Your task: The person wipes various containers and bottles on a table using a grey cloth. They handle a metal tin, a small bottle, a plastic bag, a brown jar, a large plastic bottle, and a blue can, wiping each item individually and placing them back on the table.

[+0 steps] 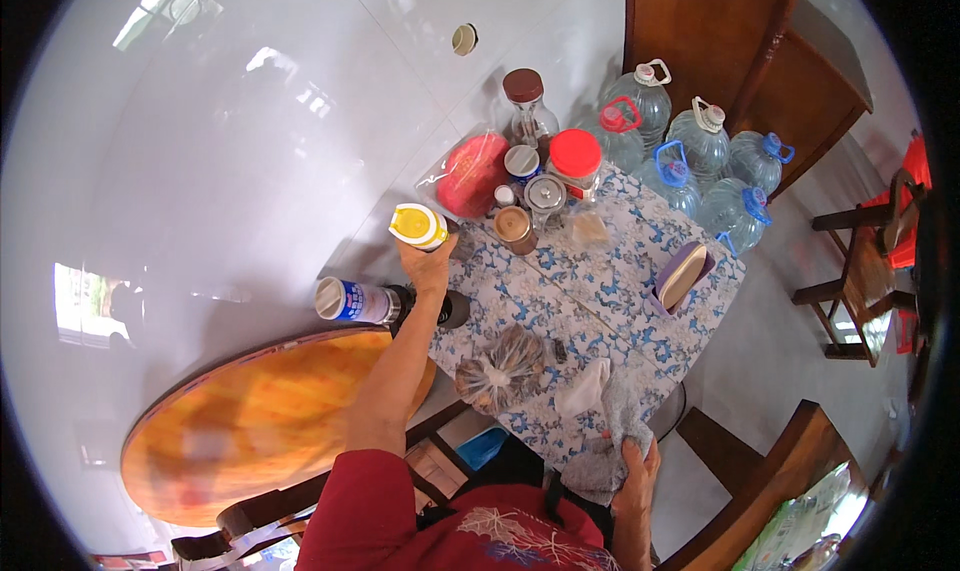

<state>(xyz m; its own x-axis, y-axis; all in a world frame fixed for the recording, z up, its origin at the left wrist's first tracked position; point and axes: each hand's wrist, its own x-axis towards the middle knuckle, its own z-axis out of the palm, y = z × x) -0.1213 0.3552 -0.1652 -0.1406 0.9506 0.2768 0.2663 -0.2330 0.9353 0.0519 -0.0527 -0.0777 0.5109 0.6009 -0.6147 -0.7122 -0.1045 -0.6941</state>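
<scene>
My left hand (428, 265) is stretched out to the table's far left edge. Its fingers are closed around a container with a yellow and white lid (419, 227); the body below the lid is mostly hidden. Close to my body, my right hand (636, 473) grips a grey cloth (624, 406), which drapes over the table's near edge. Beside the cloth lies a crumpled white tissue or cloth (584, 388). Between my hands sits a clear plastic bag (499, 370) with brown contents.
A blue floral cloth (560, 301) covers the table. Several jars, including a red-lidded jar (575, 155), and a red bag (472, 176) stand at its far side. Large water bottles (698, 141) crowd beyond. A purple holder (684, 279) stands right, a blue-white can (352, 301) left.
</scene>
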